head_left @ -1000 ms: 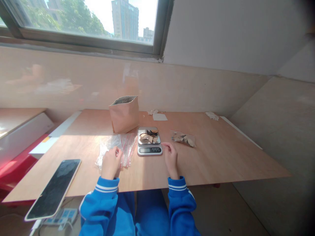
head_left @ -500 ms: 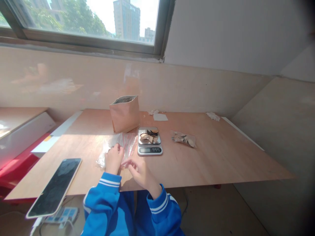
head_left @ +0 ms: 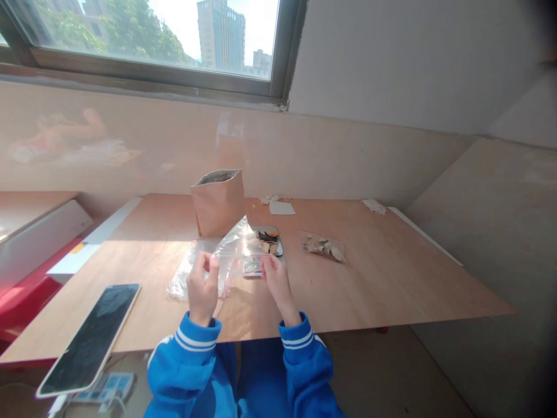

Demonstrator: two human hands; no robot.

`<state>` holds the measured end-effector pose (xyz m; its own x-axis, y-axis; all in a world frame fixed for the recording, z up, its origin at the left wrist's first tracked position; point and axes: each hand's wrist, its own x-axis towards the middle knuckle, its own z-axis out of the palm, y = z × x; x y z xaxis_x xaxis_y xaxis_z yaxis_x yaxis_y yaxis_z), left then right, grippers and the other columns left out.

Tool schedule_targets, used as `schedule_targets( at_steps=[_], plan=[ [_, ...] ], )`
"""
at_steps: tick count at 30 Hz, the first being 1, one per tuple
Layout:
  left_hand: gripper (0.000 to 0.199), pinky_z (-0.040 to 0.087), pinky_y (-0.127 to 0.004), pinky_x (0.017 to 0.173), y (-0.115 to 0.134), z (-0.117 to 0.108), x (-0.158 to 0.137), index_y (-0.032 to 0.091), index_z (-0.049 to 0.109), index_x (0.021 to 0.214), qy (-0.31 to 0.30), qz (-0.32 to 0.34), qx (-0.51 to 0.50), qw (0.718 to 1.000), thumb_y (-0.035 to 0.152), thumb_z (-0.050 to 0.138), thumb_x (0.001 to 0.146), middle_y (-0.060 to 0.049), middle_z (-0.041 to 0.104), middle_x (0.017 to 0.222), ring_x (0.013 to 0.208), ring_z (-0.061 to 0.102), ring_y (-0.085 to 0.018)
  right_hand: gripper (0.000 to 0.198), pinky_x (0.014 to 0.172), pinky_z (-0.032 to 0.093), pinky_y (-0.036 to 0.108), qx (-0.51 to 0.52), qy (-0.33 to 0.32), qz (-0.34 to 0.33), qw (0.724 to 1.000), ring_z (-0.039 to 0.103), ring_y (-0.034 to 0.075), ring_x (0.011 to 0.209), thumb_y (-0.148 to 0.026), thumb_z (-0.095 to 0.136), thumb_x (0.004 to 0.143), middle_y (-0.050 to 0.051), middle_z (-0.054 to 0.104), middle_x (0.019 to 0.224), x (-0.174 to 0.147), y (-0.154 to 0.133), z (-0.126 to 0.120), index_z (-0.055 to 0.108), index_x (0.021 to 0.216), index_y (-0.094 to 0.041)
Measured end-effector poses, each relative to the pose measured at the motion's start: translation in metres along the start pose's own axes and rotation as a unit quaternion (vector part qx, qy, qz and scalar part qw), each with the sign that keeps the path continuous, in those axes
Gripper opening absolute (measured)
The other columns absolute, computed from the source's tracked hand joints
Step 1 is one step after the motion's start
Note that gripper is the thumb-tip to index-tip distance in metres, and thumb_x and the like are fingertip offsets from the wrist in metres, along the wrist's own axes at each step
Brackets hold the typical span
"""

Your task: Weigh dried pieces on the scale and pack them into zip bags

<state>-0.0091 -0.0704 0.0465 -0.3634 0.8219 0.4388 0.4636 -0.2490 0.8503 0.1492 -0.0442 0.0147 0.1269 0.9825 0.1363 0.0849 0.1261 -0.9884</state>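
A clear zip-lock bag is stretched between my two hands, in front of the kitchen scale. My left hand pinches its left side, and my right hand pinches its right side. Behind the bag, partly covered, stands the kitchen scale with dried brown and dark slices on its pan. More clear plastic bags lie on the table beside my left hand. To the right rests a filled clear bag of similar slices.
A brown paper bag stands with its mouth open behind the scale. A white card and crumpled tissue lie near the wall, another tissue farther right. A phone-like tablet juts over the table's front left edge.
Both hands have risen from the pile of bags, lifting one clear zip-lock bag. My right hand moved right and up, spreading it before the scale. The view has shifted slightly.
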Motion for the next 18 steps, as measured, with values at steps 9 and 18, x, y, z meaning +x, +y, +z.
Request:
schedule_targets(
  at_steps=[9,18],
  plan=[
    [0.033,0.028,-0.023,0.053,-0.014,0.030,0.062,0.020,0.033,0.054,0.050,-0.069,-0.113,0.990,0.029,0.053,0.079,0.006,0.032,0.055,0.054,0.034,-0.009,0.026,0.099,0.041,0.041,-0.272,-0.033,-0.195,0.942,0.051,0.023,0.113,-0.033,0.045,0.092,0.010,0.060,0.118,0.034,0.000,-0.048,0.058,0.111,-0.020],
    [0.030,0.043,-0.029,0.073,-0.060,0.065,0.059,0.021,0.037,0.054,0.128,-0.016,-0.081,0.988,0.027,0.048,0.081,-0.002,0.057,0.079,0.074,0.052,-0.015,0.030,0.092,0.044,0.045,-0.397,-0.071,-0.220,0.888,0.053,0.027,0.108,-0.016,0.050,0.085,0.010,0.064,0.115,0.043,0.020,-0.056,0.059,0.114,-0.020]
  ],
)
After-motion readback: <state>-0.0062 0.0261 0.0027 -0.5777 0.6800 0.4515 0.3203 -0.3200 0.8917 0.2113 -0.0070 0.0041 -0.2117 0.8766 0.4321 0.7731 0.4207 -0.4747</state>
